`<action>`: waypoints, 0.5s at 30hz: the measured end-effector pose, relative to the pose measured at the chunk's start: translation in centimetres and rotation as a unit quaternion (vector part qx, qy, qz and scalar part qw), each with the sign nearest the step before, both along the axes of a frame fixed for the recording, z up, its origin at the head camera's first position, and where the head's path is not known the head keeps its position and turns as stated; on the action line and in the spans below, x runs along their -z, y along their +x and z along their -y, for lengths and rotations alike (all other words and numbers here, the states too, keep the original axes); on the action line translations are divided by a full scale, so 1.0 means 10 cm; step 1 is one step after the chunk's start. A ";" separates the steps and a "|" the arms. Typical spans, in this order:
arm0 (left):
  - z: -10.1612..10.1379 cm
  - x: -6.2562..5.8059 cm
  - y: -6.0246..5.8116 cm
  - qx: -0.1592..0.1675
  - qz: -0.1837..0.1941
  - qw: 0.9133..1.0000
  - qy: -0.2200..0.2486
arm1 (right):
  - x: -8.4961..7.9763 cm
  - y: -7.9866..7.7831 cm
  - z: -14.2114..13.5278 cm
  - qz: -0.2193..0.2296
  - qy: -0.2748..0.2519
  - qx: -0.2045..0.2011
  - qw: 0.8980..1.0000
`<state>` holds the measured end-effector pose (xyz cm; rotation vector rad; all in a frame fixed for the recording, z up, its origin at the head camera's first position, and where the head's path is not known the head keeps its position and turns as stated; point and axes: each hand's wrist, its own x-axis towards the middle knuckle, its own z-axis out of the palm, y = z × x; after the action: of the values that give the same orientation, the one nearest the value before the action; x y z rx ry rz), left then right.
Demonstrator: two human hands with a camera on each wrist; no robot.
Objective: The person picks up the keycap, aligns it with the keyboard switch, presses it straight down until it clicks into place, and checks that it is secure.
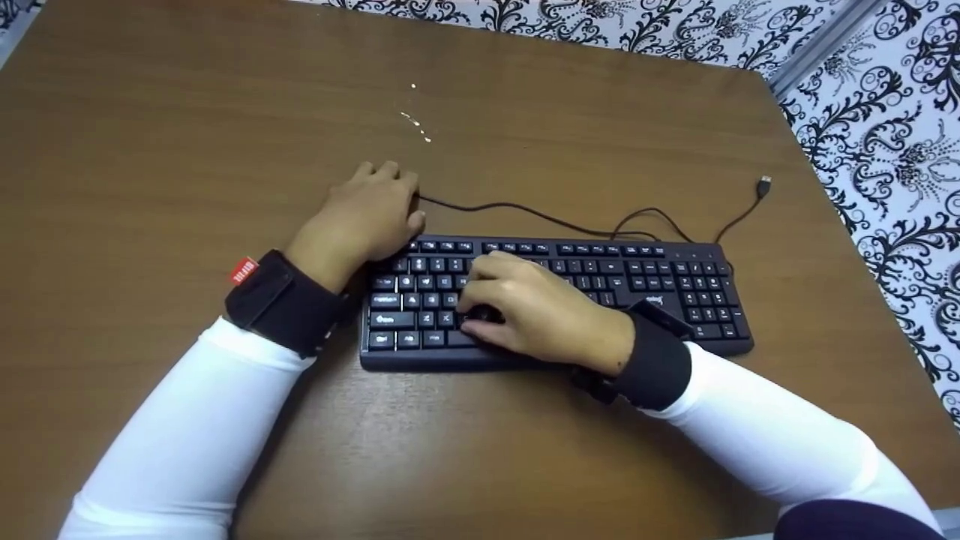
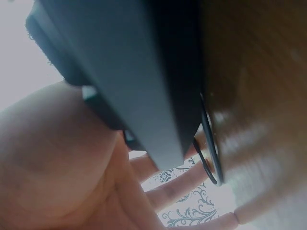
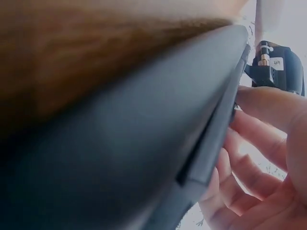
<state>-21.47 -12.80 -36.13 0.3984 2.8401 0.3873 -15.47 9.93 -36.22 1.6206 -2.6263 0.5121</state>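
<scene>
A black computer keyboard [image 1: 637, 280] lies flat on the wooden table. At its upper left corner is my left hand [image 1: 360, 217], its fingers reaching past the back edge onto the tabletop. Beside those fingers runs the thin black cable [image 1: 525, 209], which loops close to them in the left wrist view. My right hand [image 1: 532, 311] rests over the left-middle keys with loosely bent fingers and a lowered thumb. A dark patch shows between thumb and forefinger; I cannot tell whether it is shadow. In the right wrist view the fingers [image 3: 259, 134] lie along the keyboard's edge.
Behind the keyboard the cable bends and ends in a USB plug [image 1: 763, 186] at the right. White specks [image 1: 416, 124] mark the wooden table [image 1: 187, 150]. Patterned black-and-white wallpaper [image 1: 892, 165] borders its back and right edges. Each wrist wears a black strap [image 1: 281, 300].
</scene>
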 end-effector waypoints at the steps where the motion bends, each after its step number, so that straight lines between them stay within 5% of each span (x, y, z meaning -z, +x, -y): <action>1: 0.00 0.00 0.00 0.001 -0.001 1.000 0.000 | 0.00 0.00 0.00 0.003 0.000 0.004 1.000; 15: -0.01 0.00 -0.01 0.002 -0.006 1.000 0.003 | -0.02 0.02 -0.02 0.004 -0.006 -0.007 1.000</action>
<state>-21.55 -12.71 -36.17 0.4077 2.8499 0.3945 -15.29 10.15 -36.02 1.6374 -2.6148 0.5350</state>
